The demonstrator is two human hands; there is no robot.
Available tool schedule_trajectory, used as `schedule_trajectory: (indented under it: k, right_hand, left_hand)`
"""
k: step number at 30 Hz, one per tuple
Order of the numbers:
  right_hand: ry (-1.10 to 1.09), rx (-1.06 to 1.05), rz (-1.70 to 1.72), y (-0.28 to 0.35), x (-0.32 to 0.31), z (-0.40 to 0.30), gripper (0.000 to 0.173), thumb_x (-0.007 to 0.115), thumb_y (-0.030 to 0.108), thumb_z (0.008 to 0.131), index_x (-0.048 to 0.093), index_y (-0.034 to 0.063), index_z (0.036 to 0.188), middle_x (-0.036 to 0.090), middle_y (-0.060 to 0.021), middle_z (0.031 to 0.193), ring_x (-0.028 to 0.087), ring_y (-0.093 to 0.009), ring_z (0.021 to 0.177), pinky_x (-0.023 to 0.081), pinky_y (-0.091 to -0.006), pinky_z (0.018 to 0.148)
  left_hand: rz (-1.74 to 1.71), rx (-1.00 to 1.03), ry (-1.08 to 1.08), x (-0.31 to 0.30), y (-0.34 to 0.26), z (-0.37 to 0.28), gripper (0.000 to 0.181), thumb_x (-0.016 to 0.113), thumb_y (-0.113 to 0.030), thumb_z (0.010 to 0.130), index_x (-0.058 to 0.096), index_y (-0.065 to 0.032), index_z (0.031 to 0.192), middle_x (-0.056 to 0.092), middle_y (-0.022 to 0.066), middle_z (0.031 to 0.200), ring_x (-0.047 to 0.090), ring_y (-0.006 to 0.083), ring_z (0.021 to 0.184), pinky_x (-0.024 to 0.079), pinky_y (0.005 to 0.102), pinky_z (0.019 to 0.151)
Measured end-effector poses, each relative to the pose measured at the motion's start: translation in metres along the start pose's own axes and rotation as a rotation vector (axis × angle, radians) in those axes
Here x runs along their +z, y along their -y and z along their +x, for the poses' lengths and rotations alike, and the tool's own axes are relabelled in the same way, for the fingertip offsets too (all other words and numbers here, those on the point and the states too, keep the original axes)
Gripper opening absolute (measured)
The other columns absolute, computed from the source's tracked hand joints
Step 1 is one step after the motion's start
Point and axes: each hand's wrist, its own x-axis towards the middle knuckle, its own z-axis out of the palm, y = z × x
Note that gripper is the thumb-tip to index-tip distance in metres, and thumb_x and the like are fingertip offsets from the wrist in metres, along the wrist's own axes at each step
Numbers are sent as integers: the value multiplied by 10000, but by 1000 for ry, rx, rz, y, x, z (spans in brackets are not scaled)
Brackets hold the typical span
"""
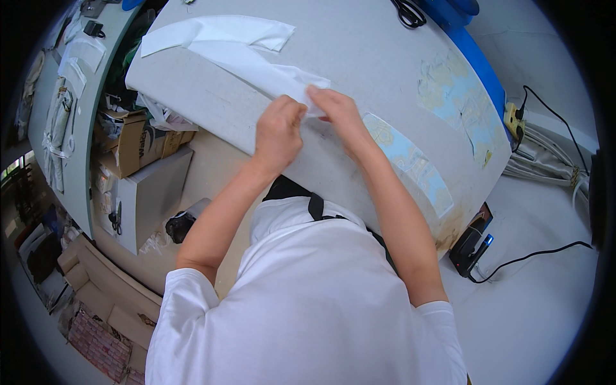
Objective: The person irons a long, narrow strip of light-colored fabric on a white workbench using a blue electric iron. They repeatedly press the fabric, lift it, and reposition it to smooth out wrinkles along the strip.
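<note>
A long white strip of thin fabric or interfacing (255, 65) runs over the grey-covered worktable (380, 53) before me. Its far end lies folded into a second arm that points right. At the near end my right hand (339, 113) pinches the strip between thumb and fingers. Close beside it, my left hand (280, 130) is curled with its fingertips at the same end of the strip, gripping its edge; the fingers hide exactly what is pinched. To the right of my right forearm lies a curved blue-and-cream patterned strip (409, 163), flat on the table.
Crumpled blue-and-cream patterned pieces (455, 103) lie at the table's right. Black-handled scissors (410, 13) rest at the far edge. A power strip (514, 120) and cables are beyond the right edge. Leftward stand a cardboard box (137, 147), a cabinet (161, 192) and a second table (84, 159).
</note>
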Motion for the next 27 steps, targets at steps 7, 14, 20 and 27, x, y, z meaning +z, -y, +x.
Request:
schedule_trajectory:
  k: [7,14,20,27]
  right_hand:
    - [73,34,-69,-24,-19,-25,293,788,258,911,745,-10,1018,692,-4,884,607,-84,804,489,-268,730]
    - [51,90,-157,-50,-73,-94,233,754,196,945,759,-18,1035,730,-16,895,617,-76,772,500,-271,706]
    - [-45,68,-132,-67,-118,-142,276,734,174,959,731,-18,1156,735,-20,925,634,-79,824,505,-264,750]
    - [-112,-91,27,-61,-143,-177,494,703,69,955,570,-6,1425,745,-64,1000,675,-119,895,534,-290,803]
  left_hand:
    - [-604,-863,268,-4,2,-65,178,698,-165,1011,686,-6,1089,718,106,1099,673,163,946,539,354,818]
    - [-1294,-1076,-138,31,9,-1,320,598,-107,1058,557,145,1251,643,197,1267,677,256,1103,562,403,988]
    - [-882,-1178,-65,54,-8,-9,291,615,-48,1003,555,140,1216,643,217,1201,683,270,1075,589,381,887]
    - [214,47,212,37,-78,-79,590,700,-13,789,561,-16,1362,493,219,1471,542,385,1294,445,488,1066]
